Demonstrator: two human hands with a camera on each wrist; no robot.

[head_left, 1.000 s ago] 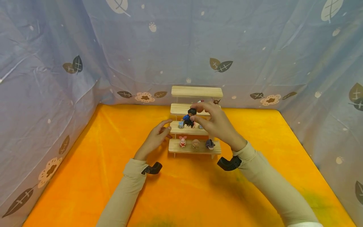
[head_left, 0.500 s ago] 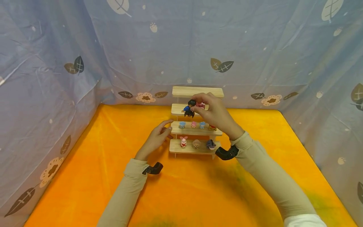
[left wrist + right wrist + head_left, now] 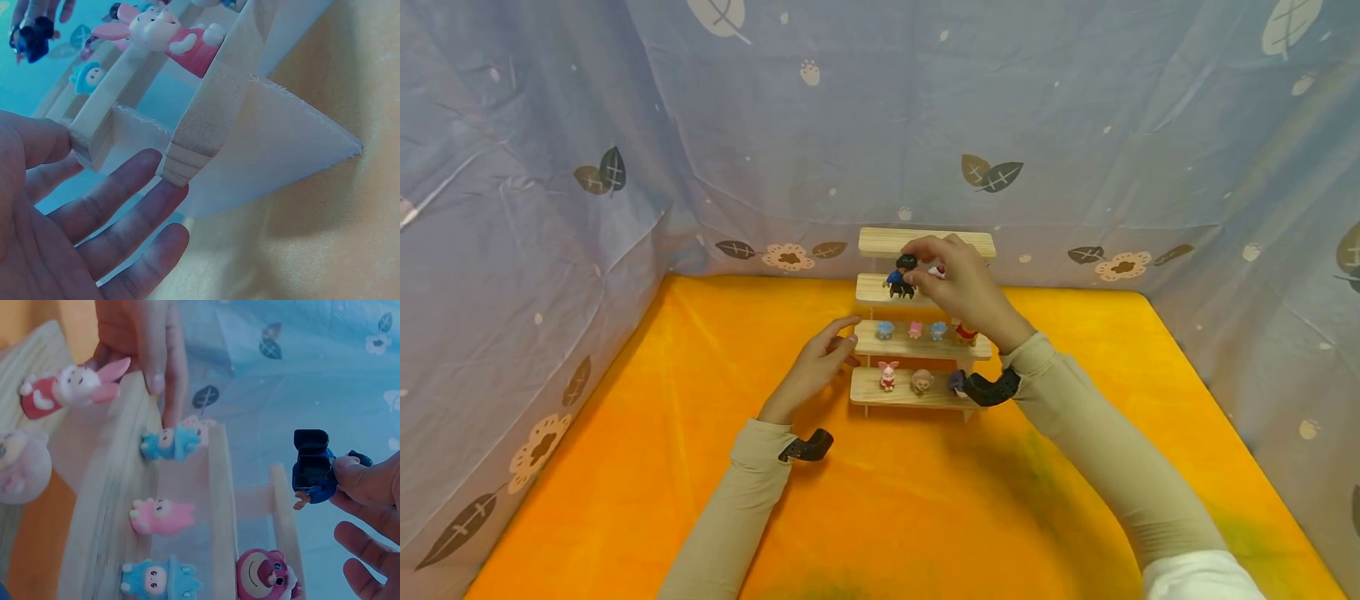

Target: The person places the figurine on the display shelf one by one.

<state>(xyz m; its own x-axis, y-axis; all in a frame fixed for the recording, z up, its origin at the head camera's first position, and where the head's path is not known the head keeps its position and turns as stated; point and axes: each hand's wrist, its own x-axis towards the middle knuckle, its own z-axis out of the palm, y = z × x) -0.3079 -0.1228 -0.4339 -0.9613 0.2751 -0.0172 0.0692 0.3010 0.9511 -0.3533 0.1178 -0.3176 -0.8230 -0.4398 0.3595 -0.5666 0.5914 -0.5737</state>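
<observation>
My right hand pinches a toy figure with black hair, a blue top and black legs between thumb and fingertips. The figure is held in front of the upper tiers of a stepped wooden display stand; in the right wrist view it appears apart from the boards. My left hand is at the stand's left side, fingers spread and loosely bent. In the left wrist view its thumb and fingertips touch the ends of the lower boards. The right hand hides part of the third tier.
A pink rabbit-like figure, a beige figure and a dark one, partly covered by the wrist camera, stand on the lowest tier. Above sit small blue and pink figures and a red-shirted bear. A pink bear is higher up.
My right hand has lifted the black-haired figure from in front of the second tier up and back toward the upper tiers. The left hand stays at the stand's side.
</observation>
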